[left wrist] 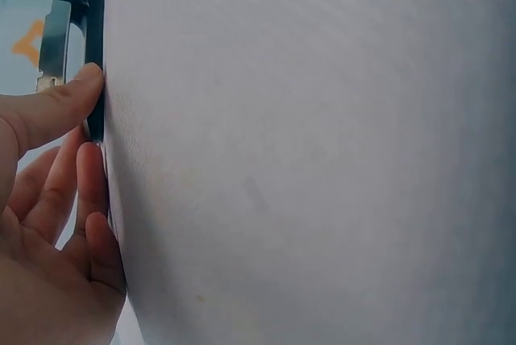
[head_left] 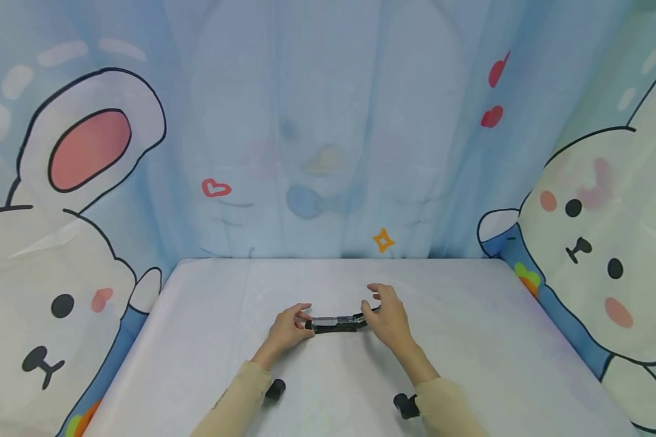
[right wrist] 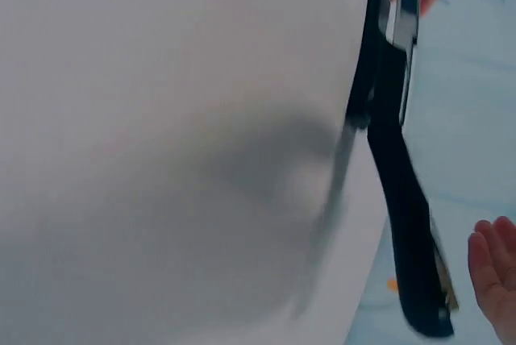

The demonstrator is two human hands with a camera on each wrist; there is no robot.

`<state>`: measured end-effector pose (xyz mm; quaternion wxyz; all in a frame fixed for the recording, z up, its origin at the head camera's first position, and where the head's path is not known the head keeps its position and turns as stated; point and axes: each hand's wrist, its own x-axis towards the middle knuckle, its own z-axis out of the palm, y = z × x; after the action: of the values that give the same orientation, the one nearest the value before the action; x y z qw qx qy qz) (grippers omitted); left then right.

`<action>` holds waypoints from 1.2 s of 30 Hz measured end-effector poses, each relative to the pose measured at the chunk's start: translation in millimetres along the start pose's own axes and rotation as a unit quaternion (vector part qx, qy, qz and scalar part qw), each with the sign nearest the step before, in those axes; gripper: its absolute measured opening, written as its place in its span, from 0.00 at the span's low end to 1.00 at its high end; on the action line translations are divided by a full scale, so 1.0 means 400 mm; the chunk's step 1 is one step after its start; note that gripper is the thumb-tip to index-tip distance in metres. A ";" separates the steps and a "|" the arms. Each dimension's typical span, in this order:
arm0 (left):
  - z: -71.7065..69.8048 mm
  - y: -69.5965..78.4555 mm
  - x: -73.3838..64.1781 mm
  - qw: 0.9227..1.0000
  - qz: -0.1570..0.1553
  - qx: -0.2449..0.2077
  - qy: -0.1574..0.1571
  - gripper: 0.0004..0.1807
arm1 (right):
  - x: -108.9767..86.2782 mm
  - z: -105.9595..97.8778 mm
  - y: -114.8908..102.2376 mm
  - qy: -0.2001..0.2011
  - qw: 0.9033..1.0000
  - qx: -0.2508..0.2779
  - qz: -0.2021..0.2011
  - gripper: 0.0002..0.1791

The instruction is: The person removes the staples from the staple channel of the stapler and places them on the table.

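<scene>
A black stapler (head_left: 334, 328) with a silver metal rail is held low over the white table, its top arm swung far open. My left hand (head_left: 287, 329) pinches one end of it; in the left wrist view the thumb (left wrist: 76, 95) presses the stapler's dark body (left wrist: 95, 115). At the opposite end is my right hand (head_left: 389, 318), fingers spread and slightly bent. The right wrist view shows that hand's fingertips (right wrist: 484, 248) apart from the raised black arm (right wrist: 403, 216), with a gap between.
The white tabletop (head_left: 328, 382) runs back to a blue curtain (head_left: 328, 121) printed with cartoon rabbits. Black wrist devices (head_left: 406, 405) sit at both sleeve cuffs.
</scene>
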<state>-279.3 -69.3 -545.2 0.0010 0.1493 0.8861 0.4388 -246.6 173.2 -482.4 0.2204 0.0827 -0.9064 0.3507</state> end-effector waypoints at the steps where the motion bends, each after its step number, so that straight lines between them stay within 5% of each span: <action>1: 0.001 0.001 0.000 1.000 0.001 -0.002 -0.001 0.35 | 0.000 0.011 -0.009 -0.017 1.000 0.000 0.007 0.19; 10: 0.007 -0.001 -0.004 1.000 0.003 -0.002 0.008 0.35 | -0.015 0.107 -0.042 -0.114 0.992 0.011 0.052 0.13; 25: 0.001 0.000 0.006 1.000 0.008 -0.008 0.012 0.34 | -0.007 0.115 -0.058 -0.069 0.990 -0.093 0.085 0.11; 36: 0.004 -0.007 -0.003 1.000 0.003 -0.017 0.004 0.35 | -0.005 0.141 -0.060 -0.075 0.980 0.047 0.178 0.10</action>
<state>-278.7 -70.0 -548.4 -0.0019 0.1503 0.8780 0.4544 -256.7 117.7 -506.1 0.0816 -0.0439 -0.9033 0.4189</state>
